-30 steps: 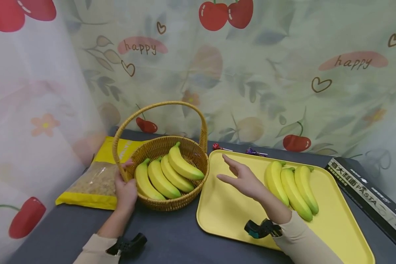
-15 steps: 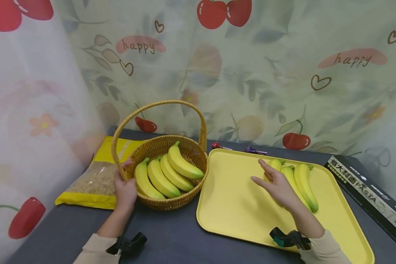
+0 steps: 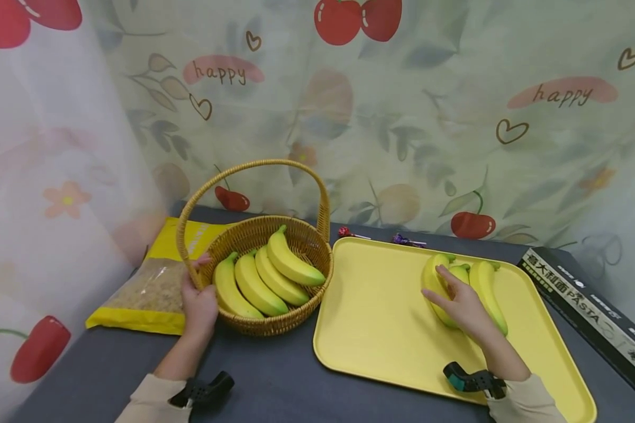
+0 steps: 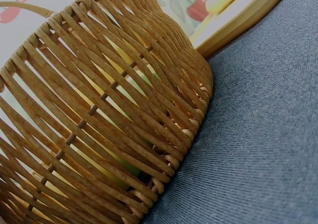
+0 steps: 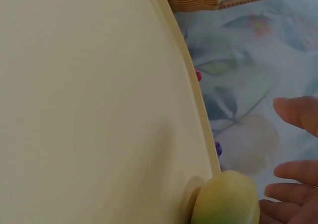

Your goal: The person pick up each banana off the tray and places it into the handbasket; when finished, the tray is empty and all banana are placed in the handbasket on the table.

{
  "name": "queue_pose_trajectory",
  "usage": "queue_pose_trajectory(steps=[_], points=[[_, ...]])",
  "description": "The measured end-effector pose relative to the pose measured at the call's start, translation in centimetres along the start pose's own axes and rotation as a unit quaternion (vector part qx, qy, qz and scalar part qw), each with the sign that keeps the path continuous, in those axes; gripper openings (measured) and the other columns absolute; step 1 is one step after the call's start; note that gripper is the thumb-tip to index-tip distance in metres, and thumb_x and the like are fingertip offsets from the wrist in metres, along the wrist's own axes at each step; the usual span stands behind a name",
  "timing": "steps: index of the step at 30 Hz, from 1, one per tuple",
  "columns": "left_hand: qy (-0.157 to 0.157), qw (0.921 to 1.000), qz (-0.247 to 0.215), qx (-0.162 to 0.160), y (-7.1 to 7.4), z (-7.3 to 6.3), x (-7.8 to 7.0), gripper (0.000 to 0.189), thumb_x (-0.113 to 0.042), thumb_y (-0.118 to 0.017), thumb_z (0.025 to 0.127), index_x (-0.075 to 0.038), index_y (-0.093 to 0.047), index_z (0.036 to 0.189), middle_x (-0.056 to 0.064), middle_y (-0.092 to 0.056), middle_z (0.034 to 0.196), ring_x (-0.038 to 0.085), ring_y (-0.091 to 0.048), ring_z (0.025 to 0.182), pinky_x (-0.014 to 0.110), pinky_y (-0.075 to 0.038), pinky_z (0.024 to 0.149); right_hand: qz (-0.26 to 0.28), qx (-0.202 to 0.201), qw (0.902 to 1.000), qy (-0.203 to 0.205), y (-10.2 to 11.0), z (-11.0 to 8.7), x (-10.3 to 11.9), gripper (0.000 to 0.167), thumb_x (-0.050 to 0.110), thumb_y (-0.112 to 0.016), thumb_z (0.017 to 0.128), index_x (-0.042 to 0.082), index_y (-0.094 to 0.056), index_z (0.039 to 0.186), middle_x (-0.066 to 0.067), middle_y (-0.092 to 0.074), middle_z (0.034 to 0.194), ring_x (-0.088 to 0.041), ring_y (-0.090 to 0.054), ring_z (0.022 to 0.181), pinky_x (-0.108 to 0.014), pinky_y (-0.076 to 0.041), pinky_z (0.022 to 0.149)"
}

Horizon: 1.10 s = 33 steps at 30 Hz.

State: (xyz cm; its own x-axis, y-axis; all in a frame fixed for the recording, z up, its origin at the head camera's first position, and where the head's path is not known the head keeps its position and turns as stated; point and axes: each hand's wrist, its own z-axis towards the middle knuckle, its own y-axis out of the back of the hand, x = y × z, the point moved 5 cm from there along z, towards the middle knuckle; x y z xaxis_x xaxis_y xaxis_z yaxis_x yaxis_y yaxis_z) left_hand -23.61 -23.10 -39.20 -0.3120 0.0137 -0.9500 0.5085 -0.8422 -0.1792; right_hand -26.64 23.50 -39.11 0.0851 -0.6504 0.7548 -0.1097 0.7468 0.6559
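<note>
A wicker basket (image 3: 243, 234) with a tall hoop handle holds several bananas (image 3: 260, 286). My left hand (image 3: 200, 308) grips its left side at the foot of the handle, the fingertips partly hidden; the left wrist view shows the woven wall (image 4: 99, 105) close up. On a yellow tray (image 3: 370, 305) lie three more bananas, and my right hand (image 3: 465, 305) is over them with thumb and fingers spread. It partly covers the left banana (image 3: 431, 273) and the middle one, while the right banana (image 3: 490, 296) shows beyond. In the right wrist view, spread fingers (image 5: 298, 172) stand beside a banana end (image 5: 226, 201).
A yellow bag with a see-through window (image 3: 148, 288) lies left of the basket. Behind the tray are a red lollipop (image 3: 345, 232) and a purple one (image 3: 402, 239). A black pasta box (image 3: 587, 311) lies along the tray's right side. A printed curtain hangs behind.
My right hand has moved right across the tray, from its bare middle to over the bananas there. The left hand keeps its grip on the basket, which stays in place.
</note>
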Motion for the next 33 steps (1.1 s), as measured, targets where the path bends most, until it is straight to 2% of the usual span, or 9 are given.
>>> queue_pose_trajectory(steps=[8,15,23,28,33], points=[[0.004,1.0,0.0,0.005,-0.1,-0.1,-0.1,0.053,0.023,-0.028,0.07,-0.001,-0.05,0.112,0.01,-0.048,0.129,0.022,-0.035,0.135,0.037,-0.022,0.113,-0.072,-0.018,0.9968,0.028,-0.4,0.2,-0.6,0.071,0.022,-0.061,0.088,-0.009,-0.027,0.142,-0.03,-0.023,0.147,-0.046,-0.021,0.136,-0.057,-0.022,0.108],[0.006,0.9998,0.017,0.006,0.0,0.0,0.0,0.052,0.023,-0.029,0.07,0.0,-0.049,0.112,0.013,-0.048,0.131,0.021,-0.034,0.135,0.036,-0.023,0.113,-0.082,-0.009,0.9954,0.05,-1.0,0.3,-1.0,0.061,0.005,-0.057,0.087,-0.012,-0.03,0.139,-0.031,-0.023,0.147,-0.047,-0.021,0.135,-0.057,-0.023,0.107],[0.015,0.9996,0.02,0.011,0.0,-0.1,0.2,0.051,0.022,-0.028,0.071,0.0,-0.048,0.112,0.017,-0.045,0.135,0.021,-0.033,0.135,0.037,-0.023,0.114,-0.065,0.028,0.9956,0.061,-1.7,-0.1,-0.5,0.064,0.006,-0.059,0.086,-0.012,-0.028,0.14,-0.031,-0.025,0.146,-0.046,-0.025,0.134,-0.055,-0.026,0.106],[0.013,0.9997,0.02,0.012,-0.1,-0.1,0.3,0.051,0.021,-0.028,0.071,0.002,-0.048,0.114,0.017,-0.045,0.135,0.021,-0.034,0.135,0.035,-0.023,0.114,-0.055,0.026,0.9969,0.05,-1.8,-0.1,-0.5,0.068,0.013,-0.059,0.088,-0.009,-0.025,0.142,-0.029,-0.024,0.147,-0.046,-0.024,0.135,-0.055,-0.026,0.107],[0.01,0.9998,0.017,0.004,0.0,0.0,0.2,0.052,0.021,-0.029,0.07,-0.001,-0.05,0.113,0.018,-0.046,0.134,0.021,-0.035,0.134,0.029,-0.024,0.113,-0.05,0.019,0.9975,0.045,-2.1,0.2,-1.1,0.073,0.024,-0.059,0.09,0.001,-0.02,0.147,-0.028,-0.024,0.148,-0.047,-0.027,0.133,-0.057,-0.028,0.105]])
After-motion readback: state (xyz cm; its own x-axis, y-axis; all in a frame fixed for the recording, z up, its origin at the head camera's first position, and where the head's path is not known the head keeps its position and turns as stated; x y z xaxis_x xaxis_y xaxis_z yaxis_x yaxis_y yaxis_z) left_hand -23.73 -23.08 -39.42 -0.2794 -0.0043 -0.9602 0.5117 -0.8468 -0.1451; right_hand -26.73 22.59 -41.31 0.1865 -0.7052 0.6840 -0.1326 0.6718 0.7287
